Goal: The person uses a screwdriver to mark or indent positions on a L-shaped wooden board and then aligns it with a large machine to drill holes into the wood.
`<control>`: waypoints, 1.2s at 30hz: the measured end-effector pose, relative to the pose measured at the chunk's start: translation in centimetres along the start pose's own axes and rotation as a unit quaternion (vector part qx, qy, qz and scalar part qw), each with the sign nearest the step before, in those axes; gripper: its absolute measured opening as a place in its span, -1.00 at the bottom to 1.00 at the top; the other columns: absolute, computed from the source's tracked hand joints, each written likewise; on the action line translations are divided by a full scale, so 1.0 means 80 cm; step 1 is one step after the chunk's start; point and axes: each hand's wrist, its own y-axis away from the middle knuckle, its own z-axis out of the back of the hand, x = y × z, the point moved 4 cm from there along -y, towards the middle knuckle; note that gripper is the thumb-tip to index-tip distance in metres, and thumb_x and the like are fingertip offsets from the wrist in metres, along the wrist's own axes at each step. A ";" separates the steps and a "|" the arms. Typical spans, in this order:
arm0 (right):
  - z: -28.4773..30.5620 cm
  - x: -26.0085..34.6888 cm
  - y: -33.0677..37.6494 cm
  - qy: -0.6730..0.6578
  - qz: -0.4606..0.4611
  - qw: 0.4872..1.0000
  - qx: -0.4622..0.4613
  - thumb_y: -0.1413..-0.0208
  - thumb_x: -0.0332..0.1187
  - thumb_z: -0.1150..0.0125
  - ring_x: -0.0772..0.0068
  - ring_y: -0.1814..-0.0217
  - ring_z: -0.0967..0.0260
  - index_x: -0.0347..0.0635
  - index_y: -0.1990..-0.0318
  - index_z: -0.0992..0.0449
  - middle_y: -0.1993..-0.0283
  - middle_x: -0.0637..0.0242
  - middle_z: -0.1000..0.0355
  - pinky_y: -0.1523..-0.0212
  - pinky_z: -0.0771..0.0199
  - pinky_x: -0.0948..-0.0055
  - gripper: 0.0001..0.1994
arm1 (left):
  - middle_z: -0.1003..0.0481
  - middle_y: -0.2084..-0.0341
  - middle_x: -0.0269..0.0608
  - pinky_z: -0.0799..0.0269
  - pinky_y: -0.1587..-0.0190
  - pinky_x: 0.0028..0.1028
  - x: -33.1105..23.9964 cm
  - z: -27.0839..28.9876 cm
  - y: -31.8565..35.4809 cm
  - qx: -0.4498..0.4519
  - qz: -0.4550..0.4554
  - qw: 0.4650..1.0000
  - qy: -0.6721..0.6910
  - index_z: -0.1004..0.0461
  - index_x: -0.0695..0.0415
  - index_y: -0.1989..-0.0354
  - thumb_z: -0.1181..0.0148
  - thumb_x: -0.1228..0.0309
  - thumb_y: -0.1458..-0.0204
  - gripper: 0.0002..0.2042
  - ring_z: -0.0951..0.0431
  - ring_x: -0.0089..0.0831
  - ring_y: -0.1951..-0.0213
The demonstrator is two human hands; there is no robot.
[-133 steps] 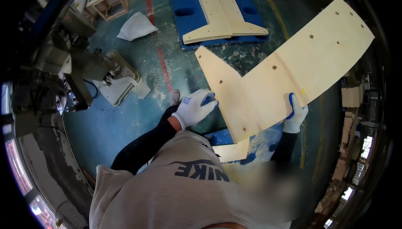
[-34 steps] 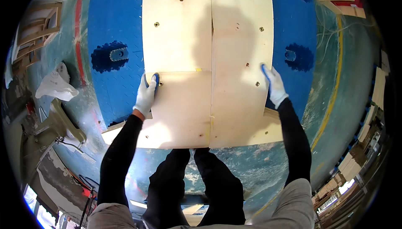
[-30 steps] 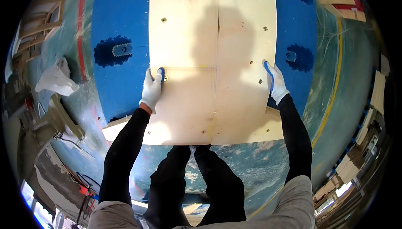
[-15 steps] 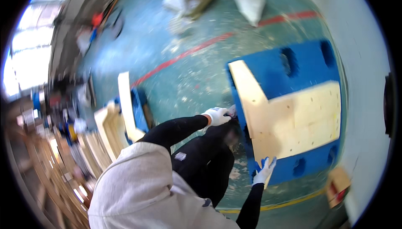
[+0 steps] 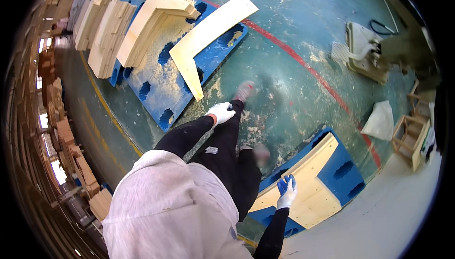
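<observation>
My left hand (image 5: pixel 222 113), in a white glove, is over my black-trousered leg, its fingers curled in with nothing visible in them. My right hand (image 5: pixel 286 192), gloved in white with blue fingers, hovers over or beside a flat pale wooden panel (image 5: pixel 310 197); contact cannot be made out. Its fingers are bent but apart, and nothing is held. The panel lies on a blue plastic pallet (image 5: pixel 342 170) at the lower right. Ahead, an angled wooden board (image 5: pixel 189 46) lies across another blue pallet (image 5: pixel 159 86).
Stacks of angled boards (image 5: pixel 111 36) stand on the far left pallet, with sawdust around them. A white sack (image 5: pixel 379 120) and a wooden frame (image 5: pixel 411 133) are at the right. A red line (image 5: pixel 303 62) crosses the green floor. Timber racks (image 5: pixel 71 150) line the left.
My view has turned left, bringing the pallet with stacked boards into full view. My right hand has come off the panel's near end; its fingers are now bent upward. My left hand stays low by my leg.
</observation>
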 end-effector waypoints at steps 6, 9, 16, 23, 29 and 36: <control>-0.216 0.059 -0.074 0.089 -0.046 0.992 -0.074 -0.39 -0.23 -0.07 0.33 0.10 -0.53 -0.23 -0.25 -0.38 -0.05 0.20 -0.50 0.04 -0.59 0.36 -0.61 | -0.54 -0.03 0.09 -0.43 -0.14 -0.22 0.117 0.124 -0.253 -0.055 0.044 0.996 0.053 -0.48 0.18 -0.11 -0.20 0.02 -0.08 -0.46 -0.53 -0.02 -0.09; -0.324 0.051 -0.130 0.134 -0.083 0.987 -0.025 -0.39 -0.33 -0.04 0.36 0.12 -0.54 -0.24 -0.20 -0.40 -0.01 0.18 -0.50 0.07 -0.62 0.34 -0.69 | -0.47 -0.12 0.09 -0.35 -0.24 -0.20 0.139 0.187 -0.414 -0.066 0.003 0.997 0.044 -0.43 0.16 -0.18 -0.17 0.02 -0.09 -0.42 -0.46 -0.03 -0.17; -0.483 0.011 -0.190 0.169 -0.182 0.969 0.010 -0.39 -0.37 -0.04 0.20 0.05 -0.57 -0.30 -0.23 -0.36 -0.05 0.10 -0.50 0.01 -0.63 0.24 -0.66 | -0.04 -0.47 0.06 0.06 -0.47 -0.09 0.153 0.360 -0.757 -0.187 -0.039 0.979 -0.063 0.08 0.08 -0.53 -0.23 -0.17 0.00 0.00 -0.04 -0.03 -0.48; -0.464 0.009 -0.212 0.185 -0.226 0.954 -0.071 -0.36 -0.31 -0.09 0.14 0.05 -0.56 -0.28 -0.26 -0.36 -0.03 0.06 -0.50 0.07 -0.66 0.23 -0.61 | -0.13 -0.43 0.14 -0.01 -0.45 -0.19 0.156 0.432 -0.892 -0.243 -0.094 0.955 -0.140 0.04 0.24 -0.49 -0.37 -0.26 0.22 0.19 -0.12 0.01 -0.44; -0.504 0.039 -0.217 0.153 -0.186 0.969 -0.051 -0.37 -0.31 -0.08 0.20 0.04 -0.56 -0.27 -0.25 -0.36 -0.08 0.08 -0.49 0.03 -0.64 0.24 -0.62 | -0.32 -0.29 0.09 -0.23 -0.31 -0.16 0.082 0.454 -0.855 -0.080 -0.065 0.979 -0.174 -0.19 0.18 -0.40 -0.47 -0.13 0.37 0.10 -0.32 -0.01 -0.31; -0.539 0.127 -0.141 0.066 -0.095 0.993 0.004 -0.36 -0.36 -0.10 0.32 0.01 -0.54 -0.29 -0.23 -0.38 -0.03 0.19 -0.51 0.00 -0.61 0.32 -0.65 | -0.52 -0.02 0.10 -0.39 -0.16 -0.26 0.053 0.473 -0.623 0.009 -0.200 0.978 -0.058 -0.46 0.20 -0.13 -0.53 0.14 0.36 -0.23 -0.50 -0.03 -0.11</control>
